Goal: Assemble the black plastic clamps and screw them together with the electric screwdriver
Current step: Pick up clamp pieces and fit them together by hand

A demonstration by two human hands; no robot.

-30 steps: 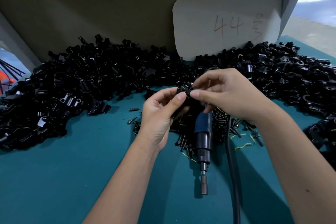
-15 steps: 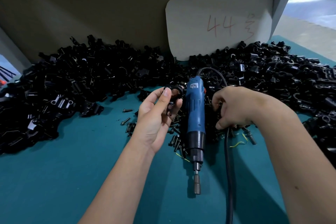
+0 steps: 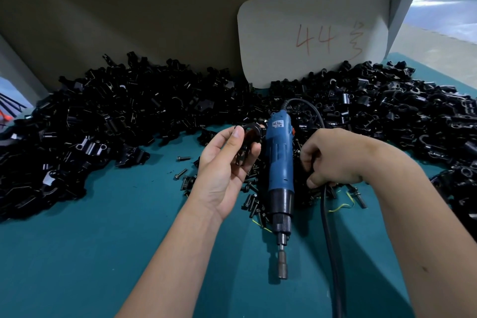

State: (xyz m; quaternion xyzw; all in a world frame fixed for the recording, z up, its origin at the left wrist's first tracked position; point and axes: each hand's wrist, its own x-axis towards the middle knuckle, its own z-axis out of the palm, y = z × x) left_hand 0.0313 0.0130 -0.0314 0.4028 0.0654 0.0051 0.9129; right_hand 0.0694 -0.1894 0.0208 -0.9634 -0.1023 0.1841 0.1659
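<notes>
Clamp [image 3: 247, 142], one, pinched in left hand [image 3: 227, 162]; one screwdriver [image 3: 280, 162] lying; right hand [image 3: 333, 157] fingers curled among screws [image 3: 251, 204].

Two hands [image 3: 227, 168], one electric screwdriver [image 3: 280, 162], one numbered card [image 3: 312, 33], uncountable heap of black clamps [image 3: 129, 111]

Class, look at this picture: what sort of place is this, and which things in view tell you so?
Probably a factory assembly bench. A huge heap of identical black plastic clamps rings the teal worktop, a corded electric screwdriver lies among loose screws, and a hand-numbered card marks the station.
</notes>
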